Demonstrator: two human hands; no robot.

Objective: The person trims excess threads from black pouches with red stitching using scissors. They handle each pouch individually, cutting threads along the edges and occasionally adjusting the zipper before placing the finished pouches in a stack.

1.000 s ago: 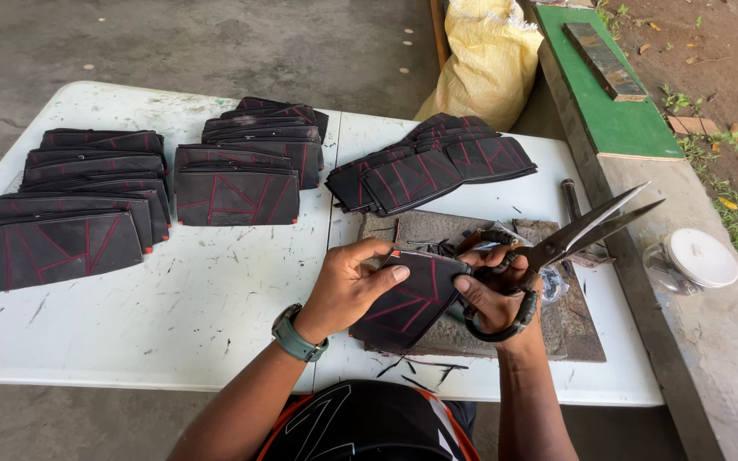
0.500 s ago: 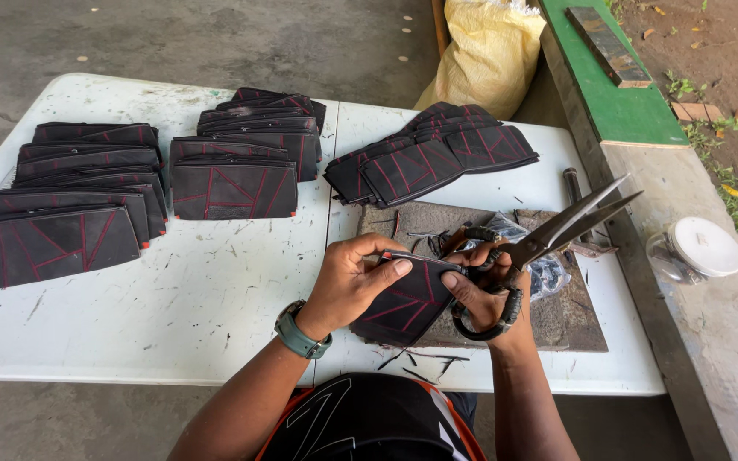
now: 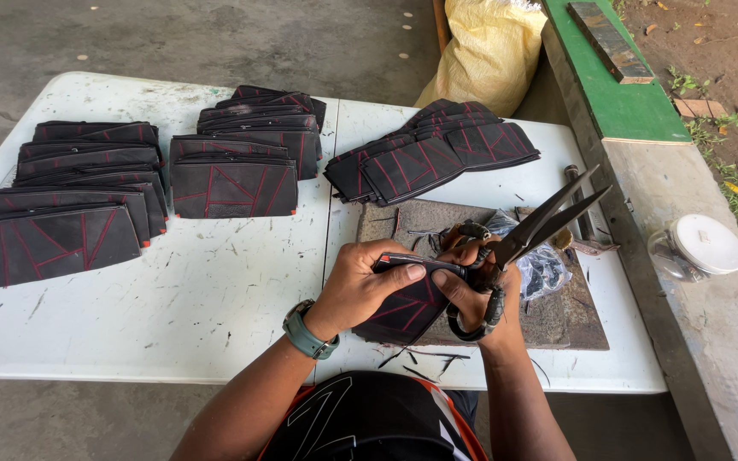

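My left hand grips a black leather piece with red stitching over the near edge of a white table. My right hand touches the same piece and holds large black scissors, fingers through the handle loops. The blades are slightly apart and point up and to the right, away from the piece. Both hands hover over a grey cutting board.
Stacks of finished black pieces with red stitching lie at the left, centre and behind the board. A yellow sack stands beyond the table. A clear jar with white lid sits on a concrete ledge at right. Offcuts litter the near edge.
Both hands have shifted slightly on the piece, and the scissors' tips have swung a little higher and leftward. The stacks have not moved.
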